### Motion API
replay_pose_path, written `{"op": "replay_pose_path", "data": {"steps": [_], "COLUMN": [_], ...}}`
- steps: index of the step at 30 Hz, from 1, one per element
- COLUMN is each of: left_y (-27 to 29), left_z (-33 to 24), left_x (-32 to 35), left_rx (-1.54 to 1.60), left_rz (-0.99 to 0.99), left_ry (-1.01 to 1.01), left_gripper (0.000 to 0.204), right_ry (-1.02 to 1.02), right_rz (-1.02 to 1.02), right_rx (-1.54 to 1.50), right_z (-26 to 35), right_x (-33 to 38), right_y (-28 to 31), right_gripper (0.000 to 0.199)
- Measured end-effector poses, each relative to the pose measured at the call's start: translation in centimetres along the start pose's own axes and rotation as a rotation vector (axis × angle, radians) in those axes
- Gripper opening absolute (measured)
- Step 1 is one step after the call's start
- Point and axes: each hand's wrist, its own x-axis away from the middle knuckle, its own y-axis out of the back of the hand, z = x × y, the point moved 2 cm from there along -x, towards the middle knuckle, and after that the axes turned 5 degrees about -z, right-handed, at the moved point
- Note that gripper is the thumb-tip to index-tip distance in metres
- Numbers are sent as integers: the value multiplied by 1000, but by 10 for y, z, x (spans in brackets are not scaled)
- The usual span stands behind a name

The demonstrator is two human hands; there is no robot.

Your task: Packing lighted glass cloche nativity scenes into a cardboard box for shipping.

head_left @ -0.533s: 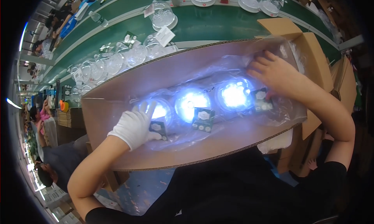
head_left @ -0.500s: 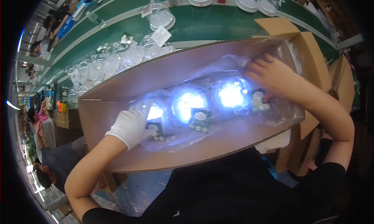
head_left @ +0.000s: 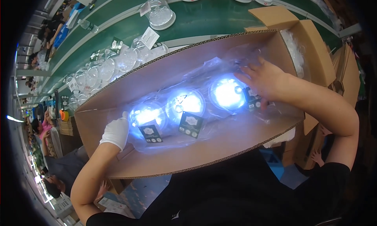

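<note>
A long open cardboard box (head_left: pixel 165 167) lies across my lap, lined with clear plastic film. Three round lit lamps glow blue-white inside it: left lamp (head_left: pixel 147 114), middle lamp (head_left: pixel 185 102), right lamp (head_left: pixel 227 93). Small dark tags (head_left: pixel 191 124) lie in front of them. My left hand (head_left: pixel 116 131), in a white glove, rests inside the box at its left end, touching the left lamp's wrapping. My right hand (head_left: pixel 264 77), bare, lies with fingers spread on the film beside the right lamp.
A green conveyor table (head_left: pixel 204 18) runs behind the box, carrying several clear dome lamps (head_left: pixel 159 14) and a cluster of bagged ones (head_left: pixel 114 63). Folded cardboard flaps (head_left: pixel 314 49) stand at the right. Other people sit at the far left.
The view has shifted slightly. My right hand has slid a little left over the film toward the right lamp. My left hand stays at the left lamp.
</note>
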Motion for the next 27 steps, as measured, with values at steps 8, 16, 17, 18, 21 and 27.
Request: {"op": "replay_pose_path", "data": {"steps": [8, 16, 17, 18, 21, 27], "left_y": [-17, 107, 105, 90, 18, -136], "left_z": [13, 13, 18, 31, 69, 63], "left_x": [-7, 96, 105, 119, 178, 182], "left_rx": [-59, 507, 640, 736, 1008, 1397], "left_rz": [-16, -372, -424, -579, -1166, -1516], "left_ry": [37, -184, -176, -159, 47, 349], "left_gripper": [24, 41, 38, 36, 41, 53], "right_ry": [-88, 310, 284, 260, 144, 118], "right_rz": [-31, -770, -896, -1026, -1254, -1545], "right_rx": [368, -456, -447, -431, -284, -80], "right_z": [-3, 113, 134, 155, 193, 189], "right_x": [-9, 86, 72, 55, 34, 23], "right_y": [-15, 65, 51, 37, 44, 47], "right_gripper": [95, 62, 57, 51, 35, 44]}}
